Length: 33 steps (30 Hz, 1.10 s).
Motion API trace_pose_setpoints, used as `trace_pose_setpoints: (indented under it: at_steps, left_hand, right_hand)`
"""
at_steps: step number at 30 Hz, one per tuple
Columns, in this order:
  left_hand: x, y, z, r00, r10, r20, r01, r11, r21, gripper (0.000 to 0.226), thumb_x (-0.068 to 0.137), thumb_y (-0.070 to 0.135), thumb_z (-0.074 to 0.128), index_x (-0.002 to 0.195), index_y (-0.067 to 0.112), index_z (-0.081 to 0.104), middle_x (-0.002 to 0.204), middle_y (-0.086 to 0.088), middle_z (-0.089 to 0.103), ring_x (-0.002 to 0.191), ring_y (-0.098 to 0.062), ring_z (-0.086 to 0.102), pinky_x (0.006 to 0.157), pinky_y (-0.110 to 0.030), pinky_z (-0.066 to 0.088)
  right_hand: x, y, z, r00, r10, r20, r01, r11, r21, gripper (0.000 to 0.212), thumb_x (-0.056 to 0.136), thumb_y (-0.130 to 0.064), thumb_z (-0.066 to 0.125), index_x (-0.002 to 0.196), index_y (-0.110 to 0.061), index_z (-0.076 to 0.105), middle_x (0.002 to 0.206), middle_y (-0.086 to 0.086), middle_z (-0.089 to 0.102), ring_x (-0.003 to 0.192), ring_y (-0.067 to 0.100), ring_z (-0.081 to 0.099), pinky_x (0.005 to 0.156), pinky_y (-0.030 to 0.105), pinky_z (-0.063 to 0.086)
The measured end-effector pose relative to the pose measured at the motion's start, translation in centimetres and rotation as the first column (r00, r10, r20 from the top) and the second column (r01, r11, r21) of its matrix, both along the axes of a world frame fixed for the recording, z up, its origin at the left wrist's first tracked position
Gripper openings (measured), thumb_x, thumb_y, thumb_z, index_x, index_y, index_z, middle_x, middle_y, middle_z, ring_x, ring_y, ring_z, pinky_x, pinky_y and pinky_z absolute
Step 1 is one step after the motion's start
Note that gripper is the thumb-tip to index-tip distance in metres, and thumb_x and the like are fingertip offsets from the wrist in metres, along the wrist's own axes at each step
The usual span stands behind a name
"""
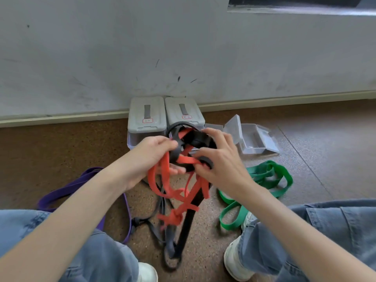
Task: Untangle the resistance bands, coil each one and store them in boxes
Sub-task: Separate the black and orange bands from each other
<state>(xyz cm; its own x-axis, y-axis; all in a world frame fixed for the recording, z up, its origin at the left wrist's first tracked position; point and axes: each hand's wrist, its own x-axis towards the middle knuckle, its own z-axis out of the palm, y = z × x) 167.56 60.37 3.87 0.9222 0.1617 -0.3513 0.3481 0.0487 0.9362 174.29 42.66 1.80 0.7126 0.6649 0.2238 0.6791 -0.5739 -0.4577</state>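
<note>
1. The floor (305, 159) carried everything; no desk was in view. The person sat with knees apart, and the work lay between them.
2. The tangle of red band (162, 176) and black band (187, 224) hung from both hands at the centre of the view. Its long axis ran from 12 o'clock at the hands down to 6 o'clock, where its tail rested on the floor between the shoes. A red knot (173, 218) sat low in the hanging part, below both hands.
3. The purple band (67, 190) lay loose on the floor at 8 o'clock, apart from the tangle. The green band (264, 176) lay loose at 4 o'clock, also apart.
4. Two grey boxes (147, 117) stood side by side against the wall at 12 o'clock, just behind the hands, lids on. Clear boxes (252, 139) lay open at 2 o'clock.
5. The left hand (150, 155) gripped black and red strands, fingers curled round them. The right hand (219, 157) pinched a red strand beside a black loop, its other fingers spread. Both hands were equally near the upper tangle; in my judgement, the knot lay nearer neither.
6. Each grey lid bore a small red-bordered label; its writing could not be read. No brand was visible.
</note>
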Motion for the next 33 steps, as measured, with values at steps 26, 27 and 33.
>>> trace_pose_setpoints:
  at_steps: [26,27,33]
  left_hand:
    - [0.6,-2.4,-4.1,0.955,-0.280,0.102,0.161,0.772,0.614,0.018,0.083,0.030,0.066,0.101,0.024,0.065,0.079,0.015,0.056,0.072,0.002,0.049,0.066,-0.015,0.038]
    - [0.8,-2.4,-4.3,0.956,-0.250,0.156,0.080,0.729,0.680,0.020,0.083,0.030,0.066,0.101,0.022,0.063,0.091,0.006,0.056,0.083,-0.005,0.052,0.075,-0.021,0.041]
    - [0.4,-0.8,-3.9,0.975,-0.154,0.160,0.022,0.784,0.621,0.014,0.095,0.016,0.051,0.090,0.016,0.063,0.085,0.002,0.070,0.086,-0.013,0.066,0.085,-0.031,0.051]
  right_hand:
    - [0.8,-1.1,4.0,0.750,0.378,-0.544,-0.066,0.860,0.507,0.011,0.088,-0.005,0.058,0.081,-0.011,0.063,0.054,-0.004,0.056,0.044,0.007,0.045,0.045,0.014,0.037]
    - [0.7,-1.1,4.0,0.706,0.434,-0.559,-0.083,0.836,0.543,0.011,0.088,-0.007,0.058,0.082,-0.013,0.065,0.054,-0.002,0.055,0.045,0.009,0.045,0.046,0.015,0.038]
    - [2.6,-2.2,3.6,0.726,0.346,-0.595,0.068,0.824,0.562,0.009,0.089,-0.012,0.058,0.090,-0.012,0.067,0.051,-0.005,0.054,0.050,0.018,0.052,0.052,0.024,0.049]
